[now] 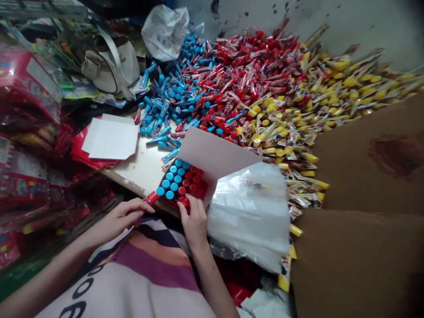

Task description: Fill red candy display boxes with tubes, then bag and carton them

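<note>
An open red box (200, 193) with a raised white lid (215, 152) sits at the table's front edge. Rows of blue-capped tubes (169, 176) and red-capped tubes (188, 175) stand in it, caps up. My left hand (130, 212) pinches a red tube (151, 198) just outside the box's left corner. At the near side of the box, my right hand (194, 216) has thumb and fingers closed on another red-capped tube (184, 202); its lower part is hidden in the box.
Heaped tubes cover the table's back: blue (162, 106), red (248, 75) and yellow (347, 84). Clear plastic bags (250, 216) lie right of the box, beside brown cardboard (361, 256). Flat white-and-red cartons (111, 137), a white handbag (111, 64) and wrapped red packs (29, 97) are leftward.
</note>
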Available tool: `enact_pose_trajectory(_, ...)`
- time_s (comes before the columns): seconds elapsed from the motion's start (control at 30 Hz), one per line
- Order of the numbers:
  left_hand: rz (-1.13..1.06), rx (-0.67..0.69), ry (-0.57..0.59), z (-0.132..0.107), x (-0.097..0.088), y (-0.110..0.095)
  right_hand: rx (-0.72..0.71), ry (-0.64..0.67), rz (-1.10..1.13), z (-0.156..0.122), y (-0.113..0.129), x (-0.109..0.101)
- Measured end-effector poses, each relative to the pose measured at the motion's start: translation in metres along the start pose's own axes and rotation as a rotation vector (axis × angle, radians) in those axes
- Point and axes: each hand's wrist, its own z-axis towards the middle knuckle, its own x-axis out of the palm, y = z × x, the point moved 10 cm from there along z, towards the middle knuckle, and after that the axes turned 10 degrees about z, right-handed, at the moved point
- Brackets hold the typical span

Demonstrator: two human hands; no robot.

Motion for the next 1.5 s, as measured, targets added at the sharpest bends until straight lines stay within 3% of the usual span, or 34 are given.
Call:
enact_pose_trajectory(0.23,-0.147,0.0,0.003,0.006,0.004,-0.004,0.105,0.226,-0.284,0.01,0.011,0.024)
enact_pose_trajectory(0.47,-0.479,0.028,0.081,0.016,0.018,-0.015,0.155,0.265,-0.393,0.016,0.014,0.03)
enact_pose_trajectory(0.6,-0.508,-0.023,0.121,0.014,0.026,-0.018,0.183,0.318,-0.415,0.017,0.016,0.031)
enact_pose_trajectory(0.77,-0.501,-0.032,0.083,0.012,0.024,-0.014,0.208,0.4,-0.474,0.014,0.01,0.05)
enact_pose_trajectory(0.83,-0.481,-0.043,0.07,0.012,0.024,-0.008,0.203,0.37,-0.368,0.013,0.008,0.048)
enact_pose_trajectory(0.93,-0.418,-0.064,0.085,0.014,0.029,0.0,0.239,0.239,0.039,0.007,0.001,0.026)
enact_pose_trajectory(1.0,-0.38,-0.071,0.15,0.015,0.042,0.002,0.334,0.192,0.362,-0.004,-0.008,0.013)
enact_pose_trajectory(1.13,-0.338,-0.008,0.31,0.017,0.075,-0.007,0.597,0.232,0.868,-0.039,-0.019,0.012)
enact_pose_trajectory(1.3,-0.159,0.125,0.381,0.019,0.099,-0.028,0.703,0.12,1.042,-0.06,-0.031,-0.001)
enact_pose_trajectory(1.4,0.115,0.249,0.294,0.025,0.096,-0.043,0.707,-0.012,1.009,-0.057,-0.049,-0.014)
enact_pose_trajectory(1.5,0.403,0.47,-0.034,0.034,0.07,-0.067,0.691,-0.268,0.876,-0.051,-0.075,-0.036)
